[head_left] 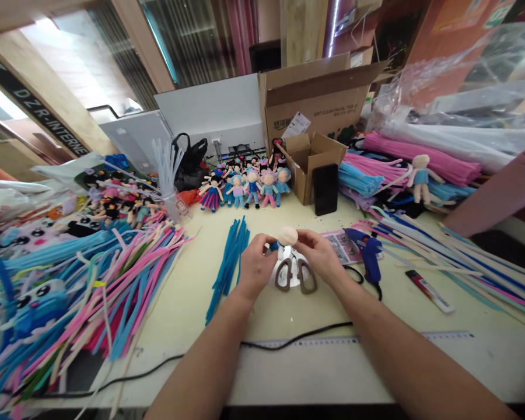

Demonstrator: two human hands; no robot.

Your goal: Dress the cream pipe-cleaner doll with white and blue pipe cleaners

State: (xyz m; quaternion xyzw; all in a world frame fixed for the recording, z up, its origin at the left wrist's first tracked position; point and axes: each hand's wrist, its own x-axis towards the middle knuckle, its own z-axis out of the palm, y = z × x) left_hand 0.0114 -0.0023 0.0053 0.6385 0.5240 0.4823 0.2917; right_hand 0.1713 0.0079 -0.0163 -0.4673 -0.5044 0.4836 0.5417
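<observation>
Between my two hands is a small round cream doll head (287, 235), apparently made of pipe cleaner. My left hand (256, 262) is closed, with a bit of blue pipe cleaner (272, 246) at its fingertips beside the head. On the head's other side, my right hand (320, 254) pinches it with thumb and finger. Scissors with brown handles (307, 279) lie just below, on a white patch, their blades partly hidden. A bundle of teal-blue pipe cleaners (228, 265) lies left of my left hand.
A blue glue gun (369, 254) and a lighter (429, 290) lie to the right. A black cord (284, 347) and a ruler (450, 335) cross the front. Finished dolls (252, 188), a phone (325, 189) and cartons (304, 166) stand behind. Coloured pipe cleaners (126, 291) cover the left side.
</observation>
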